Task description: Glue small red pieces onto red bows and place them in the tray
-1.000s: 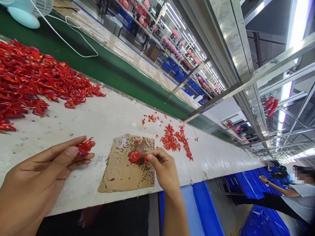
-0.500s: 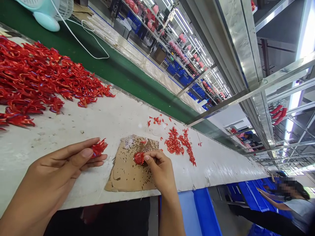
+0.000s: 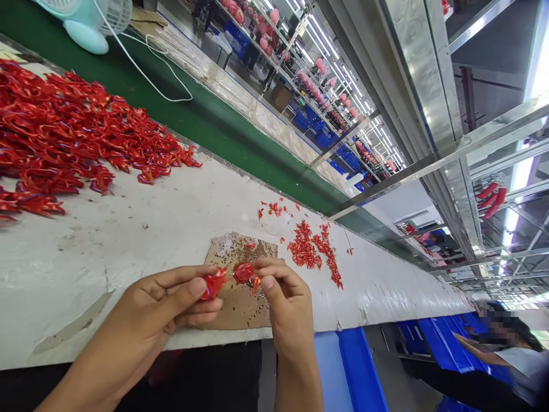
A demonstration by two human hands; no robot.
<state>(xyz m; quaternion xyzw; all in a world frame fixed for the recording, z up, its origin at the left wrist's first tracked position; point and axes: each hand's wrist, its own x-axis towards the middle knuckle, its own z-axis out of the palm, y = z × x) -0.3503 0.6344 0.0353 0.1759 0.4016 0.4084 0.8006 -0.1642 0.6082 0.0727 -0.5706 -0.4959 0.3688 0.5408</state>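
Observation:
My left hand (image 3: pixel 171 303) pinches a crumpled red glossy piece (image 3: pixel 214 283) between thumb and fingers. My right hand (image 3: pixel 287 303) holds a small red sliver (image 3: pixel 256 284) in its fingertips, right beside a shiny red blob (image 3: pixel 243 273). That blob lies on a stained piece of brown cardboard (image 3: pixel 237 309), which my hands partly hide. Beyond the cardboard is a small heap of red scraps (image 3: pixel 305 247). A large pile of glossy red pieces (image 3: pixel 72 143) spreads across the white workbench (image 3: pixel 107 252) at the left.
A mint-green fan (image 3: pixel 83 23) and its white cord sit on green matting beyond the bench. Blue bins (image 3: pixel 360 366) stand below the near edge. A co-worker (image 3: pixel 514 360) bends over bins at the right. Shelves of pink items (image 3: pixel 317 80) run behind.
My left hand has moved right, bringing its red piece close to the red blob. My right fingers have lifted off the blob with a small red sliver. The view has shifted slightly.

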